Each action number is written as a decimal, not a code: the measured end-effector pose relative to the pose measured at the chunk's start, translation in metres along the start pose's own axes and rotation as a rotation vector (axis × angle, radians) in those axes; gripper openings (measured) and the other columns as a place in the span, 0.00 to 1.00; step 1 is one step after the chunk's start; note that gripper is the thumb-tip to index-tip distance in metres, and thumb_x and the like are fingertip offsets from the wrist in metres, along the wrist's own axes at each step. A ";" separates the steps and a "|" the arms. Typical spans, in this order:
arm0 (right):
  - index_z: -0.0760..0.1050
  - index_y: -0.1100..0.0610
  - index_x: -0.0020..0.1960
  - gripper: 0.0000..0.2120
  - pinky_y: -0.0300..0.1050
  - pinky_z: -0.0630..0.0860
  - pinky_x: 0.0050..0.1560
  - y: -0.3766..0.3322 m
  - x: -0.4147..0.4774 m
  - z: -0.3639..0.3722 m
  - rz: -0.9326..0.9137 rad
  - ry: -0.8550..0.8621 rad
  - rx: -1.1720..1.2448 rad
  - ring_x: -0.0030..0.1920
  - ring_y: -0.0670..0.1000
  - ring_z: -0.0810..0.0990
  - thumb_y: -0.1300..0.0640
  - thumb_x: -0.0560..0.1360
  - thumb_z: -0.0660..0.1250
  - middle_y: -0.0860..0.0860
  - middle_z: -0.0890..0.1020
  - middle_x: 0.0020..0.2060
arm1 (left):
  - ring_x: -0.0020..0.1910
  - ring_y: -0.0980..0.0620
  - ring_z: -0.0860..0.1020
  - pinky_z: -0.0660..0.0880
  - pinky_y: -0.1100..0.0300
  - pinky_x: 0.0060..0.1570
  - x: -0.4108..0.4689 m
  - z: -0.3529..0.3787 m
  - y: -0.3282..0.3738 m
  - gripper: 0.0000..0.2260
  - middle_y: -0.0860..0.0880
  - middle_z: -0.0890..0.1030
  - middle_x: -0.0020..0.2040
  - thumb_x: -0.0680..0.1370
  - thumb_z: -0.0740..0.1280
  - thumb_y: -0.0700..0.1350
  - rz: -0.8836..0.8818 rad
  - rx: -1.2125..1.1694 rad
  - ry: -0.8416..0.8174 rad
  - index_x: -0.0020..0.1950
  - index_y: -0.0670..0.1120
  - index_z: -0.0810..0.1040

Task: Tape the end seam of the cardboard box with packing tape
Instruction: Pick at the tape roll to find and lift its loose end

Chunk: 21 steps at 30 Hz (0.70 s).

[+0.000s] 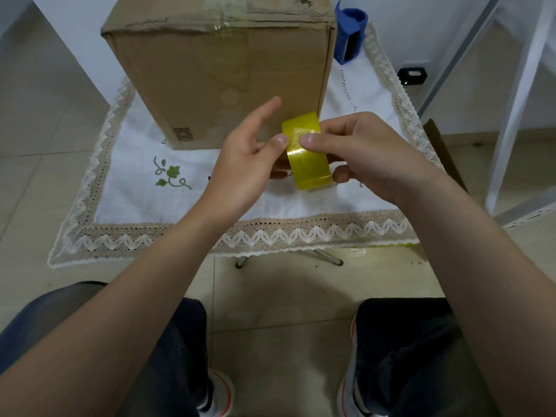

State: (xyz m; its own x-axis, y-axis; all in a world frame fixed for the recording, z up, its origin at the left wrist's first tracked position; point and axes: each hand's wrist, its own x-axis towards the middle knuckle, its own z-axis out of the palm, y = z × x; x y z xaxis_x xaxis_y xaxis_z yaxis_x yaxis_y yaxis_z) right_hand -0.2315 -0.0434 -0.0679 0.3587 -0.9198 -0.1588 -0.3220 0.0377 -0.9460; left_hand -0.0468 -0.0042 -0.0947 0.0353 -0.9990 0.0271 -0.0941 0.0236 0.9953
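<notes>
A tall brown cardboard box (219,73) stands upright on a small table covered by a white lace-edged cloth (144,188). Clear tape runs across the box's top seam. In front of the box I hold a roll of yellowish packing tape (307,162) with both hands. My right hand (361,152) grips the roll from the right, thumb on its outer face. My left hand (246,158) holds it from the left, its thumb pressing the tape's loose end beside the right thumb, index finger stretched out toward the box.
A blue tape dispenser (350,34) stands at the table's back right, behind the box. A small black device (412,76) lies on the floor to the right. A white frame leg (517,109) rises at far right. My knees and shoes are below.
</notes>
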 end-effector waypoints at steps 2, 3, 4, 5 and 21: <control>0.78 0.72 0.49 0.22 0.42 0.67 0.29 0.001 -0.005 -0.004 -0.042 0.083 -0.046 0.36 0.54 0.73 0.50 0.75 0.75 0.64 0.76 0.38 | 0.45 0.51 0.89 0.85 0.48 0.53 -0.002 0.005 0.003 0.22 0.52 0.89 0.41 0.86 0.63 0.39 0.019 0.008 0.019 0.79 0.52 0.70; 0.78 0.72 0.46 0.21 0.41 0.65 0.28 0.000 -0.007 -0.007 -0.060 0.128 -0.074 0.34 0.53 0.71 0.51 0.75 0.76 0.61 0.74 0.36 | 0.44 0.53 0.88 0.85 0.51 0.52 -0.002 0.006 0.003 0.21 0.54 0.89 0.39 0.86 0.63 0.39 0.036 0.027 0.032 0.79 0.52 0.71; 0.79 0.70 0.44 0.20 0.40 0.64 0.27 -0.001 -0.009 -0.010 -0.078 0.166 -0.102 0.31 0.52 0.69 0.52 0.74 0.76 0.59 0.72 0.33 | 0.44 0.54 0.88 0.85 0.53 0.52 -0.002 0.008 0.003 0.20 0.55 0.89 0.39 0.86 0.63 0.39 0.051 0.053 0.044 0.78 0.52 0.71; 0.79 0.69 0.42 0.18 0.39 0.63 0.26 -0.003 -0.011 -0.014 -0.100 0.203 -0.129 0.28 0.50 0.68 0.52 0.74 0.77 0.60 0.71 0.32 | 0.45 0.55 0.88 0.84 0.55 0.51 -0.001 0.009 0.003 0.19 0.56 0.89 0.40 0.86 0.62 0.40 0.059 0.073 0.054 0.77 0.52 0.72; 0.85 0.63 0.46 0.08 0.54 0.82 0.46 0.048 0.037 -0.077 -0.023 0.494 -0.822 0.48 0.59 0.83 0.58 0.73 0.74 0.61 0.86 0.44 | 0.50 0.55 0.87 0.85 0.50 0.52 0.027 0.013 -0.006 0.19 0.56 0.86 0.53 0.80 0.61 0.31 -0.068 0.190 0.185 0.47 0.53 0.84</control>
State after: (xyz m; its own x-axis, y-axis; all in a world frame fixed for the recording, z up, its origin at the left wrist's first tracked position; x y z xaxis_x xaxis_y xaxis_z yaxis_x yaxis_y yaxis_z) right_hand -0.3010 -0.1053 -0.0973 0.0233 -0.9847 0.1727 -0.9009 -0.0956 -0.4233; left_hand -0.0582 -0.0319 -0.1007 0.2272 -0.9738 -0.0051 -0.2693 -0.0678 0.9607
